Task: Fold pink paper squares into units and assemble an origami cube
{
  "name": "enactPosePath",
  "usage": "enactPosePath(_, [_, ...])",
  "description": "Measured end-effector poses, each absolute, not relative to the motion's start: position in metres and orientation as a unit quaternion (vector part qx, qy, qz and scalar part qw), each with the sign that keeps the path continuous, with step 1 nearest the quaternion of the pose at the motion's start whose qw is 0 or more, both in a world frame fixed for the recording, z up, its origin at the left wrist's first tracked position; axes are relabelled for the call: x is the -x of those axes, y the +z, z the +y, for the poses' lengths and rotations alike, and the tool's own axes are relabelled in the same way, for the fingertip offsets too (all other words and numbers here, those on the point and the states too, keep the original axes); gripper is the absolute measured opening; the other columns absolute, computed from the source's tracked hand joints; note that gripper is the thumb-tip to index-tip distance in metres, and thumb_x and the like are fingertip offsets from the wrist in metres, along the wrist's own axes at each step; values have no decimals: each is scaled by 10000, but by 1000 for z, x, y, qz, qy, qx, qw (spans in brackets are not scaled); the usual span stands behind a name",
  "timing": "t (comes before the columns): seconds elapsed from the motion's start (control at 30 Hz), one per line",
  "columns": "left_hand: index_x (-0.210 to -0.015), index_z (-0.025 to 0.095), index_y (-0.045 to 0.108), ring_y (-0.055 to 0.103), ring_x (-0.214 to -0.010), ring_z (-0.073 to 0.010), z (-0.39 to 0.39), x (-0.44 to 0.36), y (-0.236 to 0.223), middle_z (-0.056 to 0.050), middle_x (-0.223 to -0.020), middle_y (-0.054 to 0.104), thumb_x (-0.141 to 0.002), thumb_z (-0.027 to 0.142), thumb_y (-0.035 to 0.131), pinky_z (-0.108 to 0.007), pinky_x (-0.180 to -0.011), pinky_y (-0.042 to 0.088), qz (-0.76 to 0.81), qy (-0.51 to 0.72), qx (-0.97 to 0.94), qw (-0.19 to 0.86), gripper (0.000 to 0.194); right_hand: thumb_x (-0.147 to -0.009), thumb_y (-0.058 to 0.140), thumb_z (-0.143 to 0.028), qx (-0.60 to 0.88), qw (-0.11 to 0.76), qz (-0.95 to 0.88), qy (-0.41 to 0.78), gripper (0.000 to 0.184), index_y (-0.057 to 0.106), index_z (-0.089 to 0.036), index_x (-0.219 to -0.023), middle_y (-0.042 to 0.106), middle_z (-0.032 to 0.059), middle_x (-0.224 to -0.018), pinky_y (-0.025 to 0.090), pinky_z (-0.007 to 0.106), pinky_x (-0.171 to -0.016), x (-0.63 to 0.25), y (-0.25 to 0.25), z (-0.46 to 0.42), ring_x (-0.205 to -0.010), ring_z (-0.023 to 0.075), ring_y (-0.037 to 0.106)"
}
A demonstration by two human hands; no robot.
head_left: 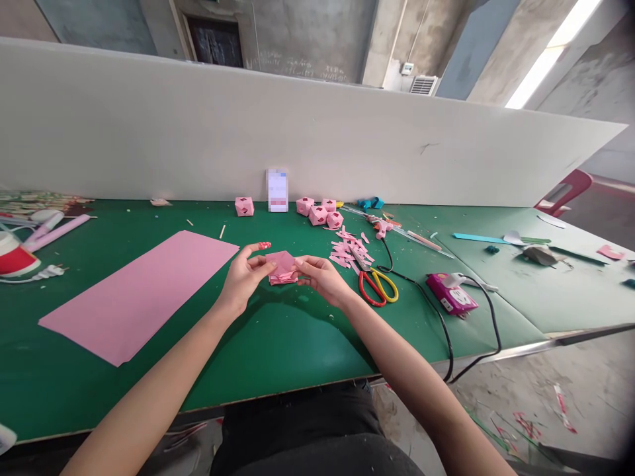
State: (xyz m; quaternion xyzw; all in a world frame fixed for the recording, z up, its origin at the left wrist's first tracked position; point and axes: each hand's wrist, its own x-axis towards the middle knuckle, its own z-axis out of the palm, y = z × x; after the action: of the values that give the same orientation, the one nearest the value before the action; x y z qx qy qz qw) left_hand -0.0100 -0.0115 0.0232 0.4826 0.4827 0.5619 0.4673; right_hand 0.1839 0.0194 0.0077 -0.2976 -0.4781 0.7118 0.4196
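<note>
Pinching the left edge of a pink piece [281, 262], the left hand [243, 274] bears on it with its thumb, index stretched out above, while the right hand [320, 274] pinches the opposite edge. The piece sits between them over the green table [278, 344], and its paper could crease or tear if the two grips pull unevenly. Just below is a pink stack [282, 279]; whether it lies on the table or is partly held is hard to tell, but a brushing finger could spread it. Beyond the right hand, scissors [368, 268] lie with their blades among scraps [342, 254], where a dropped piece could get lost for its matching colour. To the left, the sheet [143, 291] could rumple under a dragging forearm. Farther out, the leaning phone [278, 192] could slide down if the table is jolted.
</note>
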Motion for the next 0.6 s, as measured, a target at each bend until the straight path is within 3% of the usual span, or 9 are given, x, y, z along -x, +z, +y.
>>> enactPosePath(0.27, [-1224, 207, 563, 705, -830, -215, -16, 4, 25, -16, -852, 710, -677, 395, 826, -328, -757, 548, 493, 538, -515, 450, 636, -689, 832, -551, 320, 408, -567, 639, 433, 748, -177, -890, 711, 30, -831, 491, 240, -677, -182, 6, 19, -749, 130, 624])
enactPosePath(0.6, [-1239, 204, 557, 695, -791, -195, -16, 4, 19, -21, -857, 697, -740, 393, 788, -308, -742, 553, 477, 519, -574, 417, 582, -592, 889, -508, 342, 415, -581, 611, 415, 689, -169, -724, 684, -2, -709, 447, 240, -625, -180, 5, 20, -683, 126, 622])
